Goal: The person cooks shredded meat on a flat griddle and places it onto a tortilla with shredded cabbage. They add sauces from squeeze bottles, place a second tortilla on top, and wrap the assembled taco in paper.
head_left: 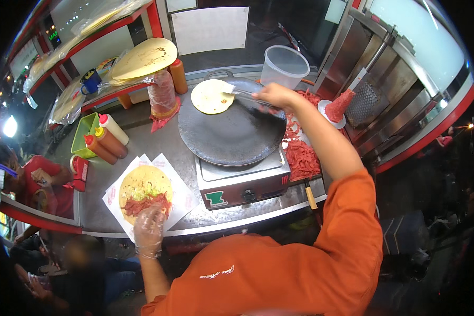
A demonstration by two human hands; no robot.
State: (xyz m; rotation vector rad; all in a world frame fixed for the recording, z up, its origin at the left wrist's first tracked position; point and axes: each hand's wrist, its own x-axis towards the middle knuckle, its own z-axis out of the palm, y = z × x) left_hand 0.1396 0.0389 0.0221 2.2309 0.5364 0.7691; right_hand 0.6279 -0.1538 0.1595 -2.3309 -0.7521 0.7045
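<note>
My left hand (pixel 149 227), in a clear plastic glove, has its fingers bunched on shredded reddish meat (pixel 137 204) at the near side of a filled flatbread (pixel 134 181). Chopped pale green vegetable (pixel 148 189) lies just beyond the meat. Under the flatbread are overlapping white paper sheets (pixel 181 197). With its arm stretched forward, my right hand (pixel 276 97) grips metal tongs (pixel 245 94). Their tips touch the right edge of a second flatbread (pixel 210 98), which lies flat at the far left of a round black griddle (pixel 231 137).
Right of the griddle are a heap of shredded meat (pixel 302 158), a wooden handle (pixel 310 196) and a meat cone (pixel 339 107) on a spit. A plastic bucket (pixel 285 62) stands behind. Sauce bottles (pixel 110 142), a green basket (pixel 81 142) and stacked flatbreads (pixel 145 57) are at left.
</note>
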